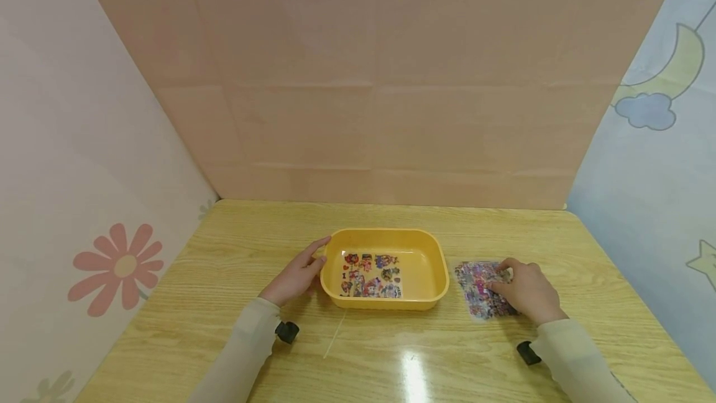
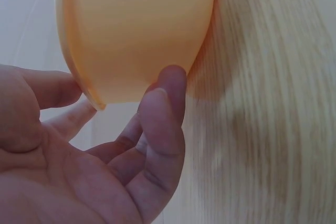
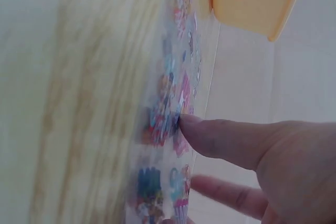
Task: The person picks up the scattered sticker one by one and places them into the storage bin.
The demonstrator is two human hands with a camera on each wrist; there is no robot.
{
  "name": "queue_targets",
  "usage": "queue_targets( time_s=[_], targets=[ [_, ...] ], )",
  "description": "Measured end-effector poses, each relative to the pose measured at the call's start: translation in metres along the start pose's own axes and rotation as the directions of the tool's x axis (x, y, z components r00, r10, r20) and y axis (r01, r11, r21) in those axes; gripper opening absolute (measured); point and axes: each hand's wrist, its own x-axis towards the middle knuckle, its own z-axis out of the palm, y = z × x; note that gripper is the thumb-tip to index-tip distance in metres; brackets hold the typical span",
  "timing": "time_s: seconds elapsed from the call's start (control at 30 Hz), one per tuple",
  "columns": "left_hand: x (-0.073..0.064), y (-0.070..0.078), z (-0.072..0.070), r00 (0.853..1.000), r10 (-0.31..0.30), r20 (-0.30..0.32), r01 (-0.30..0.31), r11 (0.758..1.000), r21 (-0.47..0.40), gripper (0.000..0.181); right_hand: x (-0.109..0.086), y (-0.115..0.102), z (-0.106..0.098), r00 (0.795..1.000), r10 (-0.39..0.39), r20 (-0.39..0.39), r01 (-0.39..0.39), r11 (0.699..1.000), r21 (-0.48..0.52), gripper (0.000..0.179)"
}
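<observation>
A yellow plastic basin [image 1: 425, 273] stands on the wooden table, with a clear sheet of colourful cartoon stickers [image 1: 371, 278] lying flat inside it. My left hand [image 1: 296, 275] holds the basin's left end. In the left wrist view its fingers [image 2: 163, 124] curl against the outer wall while others meet the rim. On the right lies a stack of similar sticker sheets [image 1: 478, 291], slightly fanned. My right hand [image 1: 528, 291] is over that stack, pinching at its upper sheet with thumb and fingers. The thumb [image 3: 210, 132] presses the printed face in the right wrist view.
The wooden table [image 1: 252, 222] ends at a tan paper backdrop [image 1: 369, 129]. Side walls carry a red flower [image 1: 120, 266] on the left and a moon [image 1: 679, 61] on the right. A thin pale strip [image 1: 334, 334] shows before the basin.
</observation>
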Motion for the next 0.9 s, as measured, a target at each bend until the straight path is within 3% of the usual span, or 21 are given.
queue_targets(
  time_s=[0.2,0.33,0.7,0.9],
  targets=[
    [-0.001,0.001,0.000,1.000,-0.002,0.004,0.002,1.000,-0.005,0.050,0.002,0.002,-0.001,0.998,0.060,0.007,-0.060,0.998,0.024,0.094],
    [-0.002,0.002,0.001,1.000,-0.014,-0.009,0.014,1.000,-0.003,0.050,0.002,0.003,-0.003,0.996,0.088,0.034,-0.089,0.995,0.036,0.101],
    [-0.002,0.001,0.001,1.000,0.001,0.005,-0.001,1.000,-0.010,0.050,-0.003,0.006,-0.010,0.998,0.056,0.003,-0.056,0.996,0.072,0.046],
    [-0.001,0.000,0.001,1.000,-0.003,0.005,0.003,1.000,-0.007,0.050,-0.005,0.005,-0.016,0.999,0.002,-0.040,0.002,0.996,0.087,0.037]
  ],
)
